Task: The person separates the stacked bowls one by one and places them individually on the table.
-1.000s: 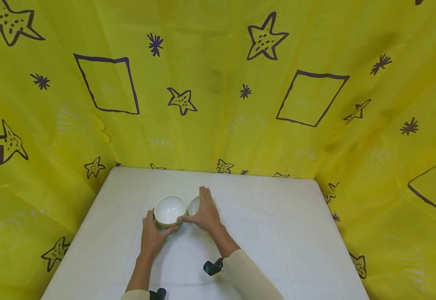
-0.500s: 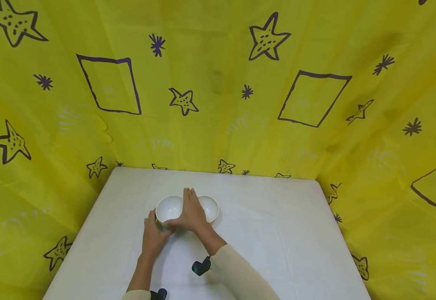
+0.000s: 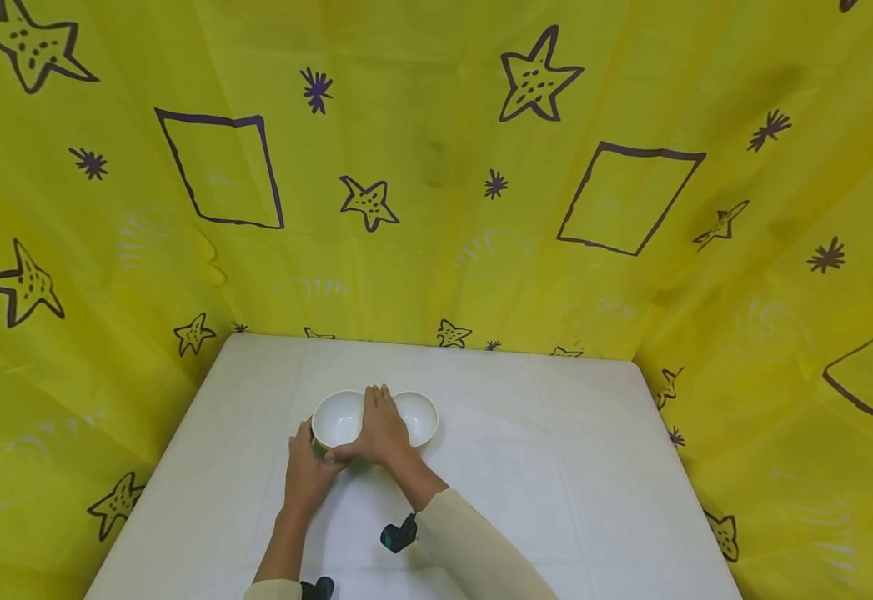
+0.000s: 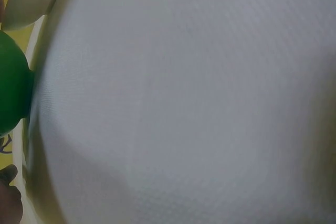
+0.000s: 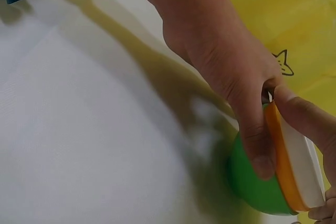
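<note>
A nested stack stands on the table: a green bowl [image 5: 249,182] outermost, an orange bowl [image 5: 285,163] inside it, and a white bowl [image 3: 335,417] on top. My left hand [image 3: 307,471] grips the stack from the left, its thumb pressed on the green side near the orange rim. Across the stack's right side lies my right hand [image 3: 382,429], thumb at the near rim and fingers reaching to the far edge, holding the white bowl. Much of the right rim is hidden under this hand. Just right of it sits another bowl, white inside [image 3: 419,417].
The white-covered table [image 3: 534,483] stretches out around the bowls. Behind it and along both sides hangs a yellow curtain [image 3: 421,275] with drawn stars and frames. A dark wrist camera [image 3: 398,533] sits on the right sleeve.
My right hand has moved left from over the separate bowl onto the stack, uncovering that bowl, then lowered slightly round the rim. My left hand keeps its hold.
</note>
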A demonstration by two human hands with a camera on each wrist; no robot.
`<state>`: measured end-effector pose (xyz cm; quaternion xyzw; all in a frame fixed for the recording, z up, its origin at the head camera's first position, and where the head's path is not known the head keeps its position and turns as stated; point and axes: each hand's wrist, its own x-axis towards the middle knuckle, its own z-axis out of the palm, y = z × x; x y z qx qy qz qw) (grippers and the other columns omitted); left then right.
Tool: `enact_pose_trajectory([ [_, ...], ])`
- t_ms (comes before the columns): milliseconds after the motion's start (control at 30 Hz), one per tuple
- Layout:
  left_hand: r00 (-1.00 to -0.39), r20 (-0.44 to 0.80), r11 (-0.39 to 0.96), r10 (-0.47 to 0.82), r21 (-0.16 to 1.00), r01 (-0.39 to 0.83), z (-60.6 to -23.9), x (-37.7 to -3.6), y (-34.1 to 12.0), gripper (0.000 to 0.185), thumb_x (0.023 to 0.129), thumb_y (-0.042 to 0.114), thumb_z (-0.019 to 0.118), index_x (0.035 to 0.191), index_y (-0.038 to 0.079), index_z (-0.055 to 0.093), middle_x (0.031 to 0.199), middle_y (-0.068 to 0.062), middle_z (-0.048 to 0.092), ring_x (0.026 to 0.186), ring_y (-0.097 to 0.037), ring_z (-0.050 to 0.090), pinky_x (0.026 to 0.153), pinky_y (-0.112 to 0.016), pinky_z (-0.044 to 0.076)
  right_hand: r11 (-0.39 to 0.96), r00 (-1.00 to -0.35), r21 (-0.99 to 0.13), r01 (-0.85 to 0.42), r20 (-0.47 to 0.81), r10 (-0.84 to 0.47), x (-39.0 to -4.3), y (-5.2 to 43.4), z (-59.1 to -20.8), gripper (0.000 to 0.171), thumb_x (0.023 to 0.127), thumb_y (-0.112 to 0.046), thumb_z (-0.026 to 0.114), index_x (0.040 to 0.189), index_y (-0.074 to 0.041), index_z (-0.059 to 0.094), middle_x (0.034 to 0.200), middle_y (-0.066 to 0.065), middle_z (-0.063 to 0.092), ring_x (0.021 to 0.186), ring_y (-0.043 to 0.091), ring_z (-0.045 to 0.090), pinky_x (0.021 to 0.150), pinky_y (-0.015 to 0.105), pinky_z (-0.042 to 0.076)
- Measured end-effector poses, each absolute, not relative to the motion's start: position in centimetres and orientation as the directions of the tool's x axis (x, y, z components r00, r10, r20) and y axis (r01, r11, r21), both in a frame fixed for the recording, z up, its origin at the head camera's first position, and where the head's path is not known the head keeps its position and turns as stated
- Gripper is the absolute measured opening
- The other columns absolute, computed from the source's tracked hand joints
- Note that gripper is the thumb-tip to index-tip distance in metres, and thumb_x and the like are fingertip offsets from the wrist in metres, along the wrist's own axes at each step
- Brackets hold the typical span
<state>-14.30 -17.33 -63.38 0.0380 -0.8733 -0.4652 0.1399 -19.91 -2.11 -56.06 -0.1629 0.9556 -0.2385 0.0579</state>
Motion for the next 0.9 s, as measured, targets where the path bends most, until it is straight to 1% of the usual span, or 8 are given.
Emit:
enact_pose_trajectory([
  [300, -0.953, 0.229, 0.565, -0.198, 0.821, 0.08, -63.43, -14.3, -17.29, 0.092, 0.076, 0.018, 0.094, 0.147, -0.009, 0.043, 0.143, -0.032, 0.053, 0.141, -0.052, 0.044, 0.123, -0.07, 0.011, 0.841, -0.943, -0.464, -0.278, -0.035, -0.332, -19.93, -2.24, -56.18, 0.133, 0.064, -0.064, 0.095, 0.159, 0.007, 0.033, 0.163, 0.022, 0.04, 0.155, 0.035, 0.029, 0.124, 0.044, 0.032],
  [467, -0.959, 0.203, 0.566, -0.197, 0.822, 0.058, -63.45, -14.33, -17.33, 0.092, 0.077, 0.02, 0.094, 0.148, -0.008, 0.042, 0.143, -0.031, 0.053, 0.141, -0.05, 0.045, 0.124, -0.068, 0.011, 0.835, -0.943, -0.48, -0.269, -0.044, -0.329, -19.97, -2.23, -56.36, 0.132, 0.064, -0.064, 0.095, 0.159, 0.006, 0.034, 0.163, 0.021, 0.04, 0.156, 0.034, 0.029, 0.123, 0.045, 0.034],
  [700, -0.954, 0.226, 0.57, -0.198, 0.818, 0.075, -63.58, -14.36, -17.33, 0.093, 0.074, 0.016, 0.095, 0.147, -0.008, 0.043, 0.141, -0.03, 0.054, 0.14, -0.051, 0.046, 0.123, -0.071, 0.011, 0.836, -0.947, -0.484, -0.26, -0.043, -0.319, -19.96, -2.32, -56.26, 0.126, 0.064, -0.063, 0.095, 0.156, 0.002, 0.04, 0.16, 0.018, 0.045, 0.155, 0.032, 0.032, 0.118, 0.046, 0.041],
  [900, -0.954, 0.223, 0.575, -0.202, 0.815, 0.069, -63.45, -14.26, -17.2, 0.092, 0.074, 0.016, 0.095, 0.147, -0.008, 0.043, 0.141, -0.03, 0.054, 0.139, -0.051, 0.046, 0.123, -0.07, 0.01, 0.835, -0.948, -0.48, -0.269, -0.023, -0.318, -19.93, -2.31, -56.34, 0.119, 0.064, -0.062, 0.095, 0.152, -0.001, 0.044, 0.156, 0.016, 0.049, 0.153, 0.031, 0.036, 0.115, 0.045, 0.045],
])
